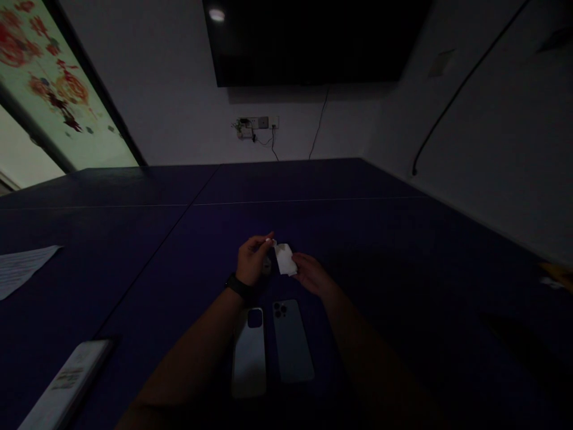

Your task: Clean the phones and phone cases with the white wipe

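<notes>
My right hand [310, 273] grips a small white packet [285, 260] by its right side; whether it is paper or soft plastic I cannot tell. At the packet's upper left corner, my left hand [252, 258], with a dark band on its wrist, pinches a small white flap between thumb and finger. A small pale object [267, 266] shows partly below the left hand, too dim to name. Nearer me, a light phone case [249, 358] with a camera cutout lies beside a bluish-grey phone [294, 346], its camera side up.
Everything rests on a dark blue table [358, 239]. A long white box [67, 385] lies at front left, a printed sheet [24, 269] farther left. Something yellow [559, 275] is at the right edge. Beyond are a wall screen [308, 42] and sockets with cables [257, 123].
</notes>
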`<state>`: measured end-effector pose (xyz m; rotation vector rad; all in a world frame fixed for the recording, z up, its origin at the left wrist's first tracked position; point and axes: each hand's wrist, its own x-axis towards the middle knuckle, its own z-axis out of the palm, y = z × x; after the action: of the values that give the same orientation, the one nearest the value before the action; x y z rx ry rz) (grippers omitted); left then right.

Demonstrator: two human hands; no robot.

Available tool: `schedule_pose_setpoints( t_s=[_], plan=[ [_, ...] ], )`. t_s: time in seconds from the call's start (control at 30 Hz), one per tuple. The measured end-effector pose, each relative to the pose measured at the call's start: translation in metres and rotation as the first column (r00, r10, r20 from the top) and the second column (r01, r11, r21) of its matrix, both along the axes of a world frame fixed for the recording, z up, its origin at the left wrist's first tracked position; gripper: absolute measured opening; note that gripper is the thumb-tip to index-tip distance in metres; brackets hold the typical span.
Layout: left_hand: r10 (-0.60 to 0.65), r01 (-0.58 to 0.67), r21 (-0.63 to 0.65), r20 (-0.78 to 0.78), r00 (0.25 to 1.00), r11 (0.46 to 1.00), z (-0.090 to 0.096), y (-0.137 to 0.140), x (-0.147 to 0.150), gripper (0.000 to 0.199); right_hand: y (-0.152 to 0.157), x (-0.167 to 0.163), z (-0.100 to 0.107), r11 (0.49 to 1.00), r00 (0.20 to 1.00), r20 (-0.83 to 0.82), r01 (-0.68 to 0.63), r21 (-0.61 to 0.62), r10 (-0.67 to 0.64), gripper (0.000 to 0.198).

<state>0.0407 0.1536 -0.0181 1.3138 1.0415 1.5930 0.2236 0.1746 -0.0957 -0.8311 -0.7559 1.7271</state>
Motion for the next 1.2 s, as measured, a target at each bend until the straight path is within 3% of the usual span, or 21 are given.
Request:
schedule_pose_setpoints(
  t_s=[0.8, 1.07, 1.2],
  plan=[
    [0.023, 0.004, 0.114, -0.237, 0.971, 0.994, -0.001, -0.006, -0.006, 0.021, -0.001, -0.001, 0.003, 1.0, 1.0, -0.009, -0.026, -0.002, 0.026, 0.027],
    [0.057, -0.018, 0.135, -0.288, 0.956, 0.991, 0.009, -0.008, -0.009, 0.018, 0.001, -0.001, 0.001, 0.999, 0.999, -0.004, -0.032, 0.005, 0.032, 0.025],
    [0.076, -0.041, 0.141, -0.252, 0.965, 0.989, 0.02, -0.004, -0.026, 0.022, 0.002, -0.001, -0.001, 0.999, 0.999, 0.008, -0.036, 0.013, 0.036, 0.022]
  ],
)
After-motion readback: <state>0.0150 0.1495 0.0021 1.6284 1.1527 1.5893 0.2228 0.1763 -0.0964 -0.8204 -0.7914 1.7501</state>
